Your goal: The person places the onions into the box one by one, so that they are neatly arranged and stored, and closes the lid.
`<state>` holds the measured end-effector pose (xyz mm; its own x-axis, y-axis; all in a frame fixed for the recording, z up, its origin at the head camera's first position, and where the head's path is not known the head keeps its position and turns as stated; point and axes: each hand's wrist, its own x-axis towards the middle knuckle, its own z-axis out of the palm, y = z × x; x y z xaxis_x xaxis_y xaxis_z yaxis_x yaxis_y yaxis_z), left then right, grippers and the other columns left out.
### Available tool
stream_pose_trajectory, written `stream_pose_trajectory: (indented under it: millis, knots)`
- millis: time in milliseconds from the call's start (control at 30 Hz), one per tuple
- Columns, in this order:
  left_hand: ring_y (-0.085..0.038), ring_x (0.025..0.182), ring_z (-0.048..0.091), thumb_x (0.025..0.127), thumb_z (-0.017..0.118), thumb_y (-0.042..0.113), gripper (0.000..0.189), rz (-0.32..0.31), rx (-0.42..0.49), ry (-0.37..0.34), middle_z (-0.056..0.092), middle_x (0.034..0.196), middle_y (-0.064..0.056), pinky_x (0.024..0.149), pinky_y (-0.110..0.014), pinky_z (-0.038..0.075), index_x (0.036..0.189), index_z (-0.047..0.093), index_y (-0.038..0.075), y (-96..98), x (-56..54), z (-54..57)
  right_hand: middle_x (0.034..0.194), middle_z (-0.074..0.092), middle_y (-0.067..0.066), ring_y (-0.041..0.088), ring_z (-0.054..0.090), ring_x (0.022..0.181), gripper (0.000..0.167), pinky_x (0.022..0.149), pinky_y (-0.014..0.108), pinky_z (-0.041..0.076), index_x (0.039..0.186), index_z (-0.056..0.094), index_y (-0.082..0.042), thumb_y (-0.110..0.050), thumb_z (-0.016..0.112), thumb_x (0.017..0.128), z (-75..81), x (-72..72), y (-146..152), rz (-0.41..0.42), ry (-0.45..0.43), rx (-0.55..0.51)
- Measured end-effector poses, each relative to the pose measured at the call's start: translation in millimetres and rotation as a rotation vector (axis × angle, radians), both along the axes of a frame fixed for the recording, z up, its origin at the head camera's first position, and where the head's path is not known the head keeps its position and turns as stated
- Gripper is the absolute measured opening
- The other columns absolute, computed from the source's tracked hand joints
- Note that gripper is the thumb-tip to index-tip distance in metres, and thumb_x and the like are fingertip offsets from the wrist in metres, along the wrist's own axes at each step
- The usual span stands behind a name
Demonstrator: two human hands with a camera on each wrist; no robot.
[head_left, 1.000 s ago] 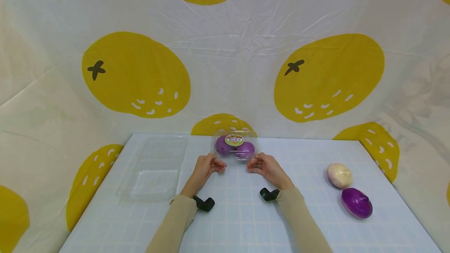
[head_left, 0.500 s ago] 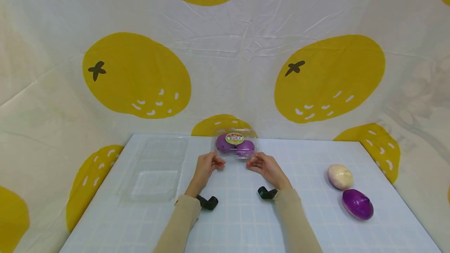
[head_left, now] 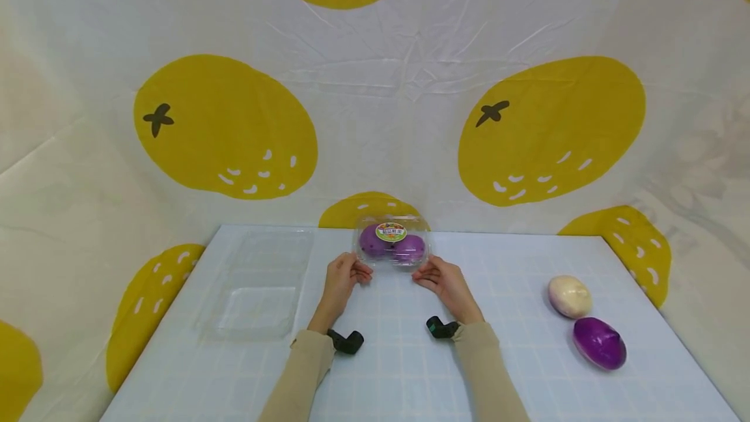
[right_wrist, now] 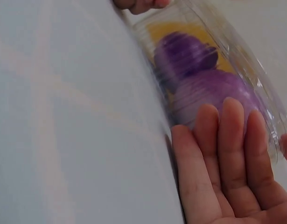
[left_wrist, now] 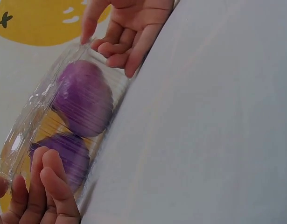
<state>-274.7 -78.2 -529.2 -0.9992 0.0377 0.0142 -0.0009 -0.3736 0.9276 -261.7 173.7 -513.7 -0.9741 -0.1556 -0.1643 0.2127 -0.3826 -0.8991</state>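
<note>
A lidded clear plastic container (head_left: 424,241) stands at the table's back edge. It holds two rounded purple pieces of produce (head_left: 409,249) under an oval colourful label (head_left: 390,232). My left hand (head_left: 342,279) pinches the rim at its front left corner between thumb and forefinger. At the front right corner my right hand (head_left: 446,284) pinches the rim likewise. Seen from the left wrist, the remaining left-hand fingers (left_wrist: 57,186) lie along the front wall. The right-hand fingers (right_wrist: 232,144) overlap the nearer purple piece in the right wrist view.
An open, see-through plastic container (head_left: 258,308) lies on the table's left side. On the right lie a cream-coloured rounded piece (head_left: 569,296) and a glossy purple one (head_left: 599,344). A fruit-printed cloth (head_left: 387,116) hangs behind the table (head_left: 398,370).
Both hands stay at the container's front corners, with only slight shifts of the wrists. The container has tilted back a little, and its produce stays inside.
</note>
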Motion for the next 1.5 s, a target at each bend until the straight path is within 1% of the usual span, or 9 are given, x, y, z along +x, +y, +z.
stream_pose_trajectory:
  millis: [133,267,467,633,900,1067,1233,1333,1500]
  knots:
    - [-0.022,0.065,0.063,0.107,0.044,0.019,0.032,0.008,-0.012,0.023,0.066,0.077,-0.014,0.063,-0.027,0.056,0.084,0.051,-0.003,0.0,0.2,0.9,0.094,0.067,0.023,0.028,0.069,0.089,0.034,0.090,0.040,0.057,0.096,0.059,0.009,-0.023,0.051,0.104,1.1,0.7,-5.6,-0.065,0.010,0.068]
    - [-0.021,0.064,0.062,0.107,0.044,0.018,0.030,0.012,-0.024,0.035,0.067,0.077,-0.012,0.062,-0.026,0.055,0.086,0.053,-0.001,0.1,-0.6,0.5,0.095,0.066,0.024,0.028,0.069,0.088,0.036,0.089,0.039,0.057,0.101,0.057,0.012,-0.022,0.049,0.104,1.8,1.0,-8.6,-0.090,0.017,0.092]
    - [-0.020,0.066,0.062,0.108,0.044,0.020,0.030,-0.008,-0.031,0.053,0.067,0.079,-0.011,0.062,-0.025,0.054,0.089,0.053,-0.001,-0.5,-2.5,-2.4,0.095,0.066,0.022,0.026,0.069,0.086,0.034,0.086,0.038,0.058,0.112,0.055,0.011,-0.021,0.046,0.106,2.7,1.9,-9.8,-0.098,0.035,0.108]
    - [-0.020,0.068,0.062,0.107,0.045,0.027,0.033,-0.019,-0.036,0.067,0.067,0.081,-0.012,0.064,-0.025,0.054,0.093,0.052,-0.003,-0.5,-1.5,-1.9,0.089,0.067,0.019,0.026,0.069,0.085,0.033,0.085,0.038,0.059,0.113,0.053,0.010,-0.022,0.046,0.106,2.0,1.9,-9.7,-0.100,0.046,0.098]
    - [-0.020,0.069,0.063,0.108,0.043,0.026,0.032,-0.027,-0.068,0.053,0.067,0.083,-0.013,0.065,-0.025,0.055,0.095,0.052,-0.002,0.4,0.1,0.5,0.087,0.067,0.017,0.028,0.069,0.087,0.025,0.087,0.040,0.058,0.114,0.048,0.001,-0.023,0.044,0.107,3.3,2.8,-7.3,-0.088,0.037,0.105]
    - [-0.022,0.070,0.064,0.107,0.039,0.024,0.031,0.012,-0.038,-0.009,0.067,0.084,-0.015,0.066,-0.027,0.057,0.095,0.052,-0.002,0.7,2.1,2.2,0.090,0.066,0.018,0.029,0.068,0.087,0.038,0.089,0.041,0.057,0.121,0.039,0.003,-0.030,0.048,0.106,10.3,4.0,-3.0,-0.097,0.007,0.137]
    - [-0.021,0.068,0.064,0.105,0.036,0.018,0.027,0.042,0.019,-0.127,0.068,0.082,-0.013,0.063,-0.026,0.055,0.096,0.052,-0.002,1.5,7.9,6.3,0.080,0.067,0.013,0.024,0.068,0.075,0.041,0.079,0.035,0.060,0.121,0.033,0.001,-0.032,0.049,0.105,28.2,7.0,1.9,-0.230,0.005,0.202]
    - [-0.021,0.069,0.064,0.103,0.035,0.017,0.025,-0.028,-0.003,-0.212,0.068,0.084,-0.013,0.064,-0.027,0.055,0.101,0.050,-0.003,0.3,16.0,15.5,0.074,0.065,0.009,0.020,0.067,0.069,0.031,0.076,0.032,0.060,0.118,0.036,-0.003,-0.028,0.049,0.104,43.9,10.1,4.9,-0.310,0.053,0.192]
    - [-0.022,0.077,0.065,0.101,0.037,0.023,0.029,-0.257,-0.092,-0.294,0.070,0.095,-0.014,0.070,-0.031,0.056,0.112,0.047,-0.002,-7.9,36.2,31.6,0.070,0.061,0.006,0.019,0.065,0.067,0.016,0.078,0.034,0.060,0.108,0.043,-0.004,-0.019,0.048,0.104,72.7,20.3,6.6,-0.350,0.156,0.140]
